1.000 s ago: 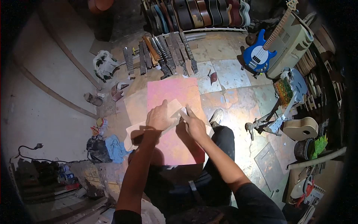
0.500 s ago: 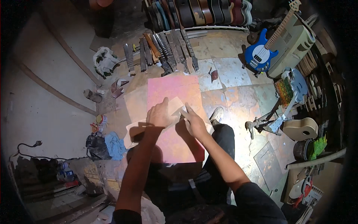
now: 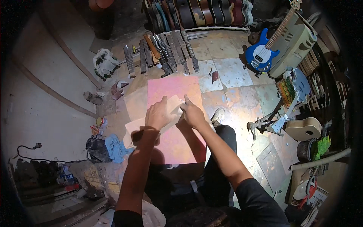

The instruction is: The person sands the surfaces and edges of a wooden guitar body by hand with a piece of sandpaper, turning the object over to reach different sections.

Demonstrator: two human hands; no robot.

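Note:
A pink and orange board (image 3: 174, 87) lies flat in front of me, reaching over my lap. Across it, diagonally, rests a pale wood-coloured piece (image 3: 174, 101); its broad lower-left end (image 3: 129, 130) juts past the board's left edge. I cannot tell if it is wood or stiff paper. My left hand (image 3: 157, 115) grips the middle of this piece, with the thumb side toward the upper right end. At that end my right hand (image 3: 193, 114) is closed on the piece's edge, its index finger pointing up. The undersides of both hands are hidden.
Several guitar necks (image 3: 162, 53) lie beyond the board, before a row of guitar bodies (image 3: 200, 13). A blue bass guitar (image 3: 261, 53) leans at the far right. On the right are a metal stand (image 3: 261, 126) and an unfinished guitar body (image 3: 303, 128); a blue cloth (image 3: 116, 147) lies left.
The right hand has shifted slightly up and inward along the end of the pale piece, its index finger now raised. The left hand stays nearly in place on it. The view has shifted slightly.

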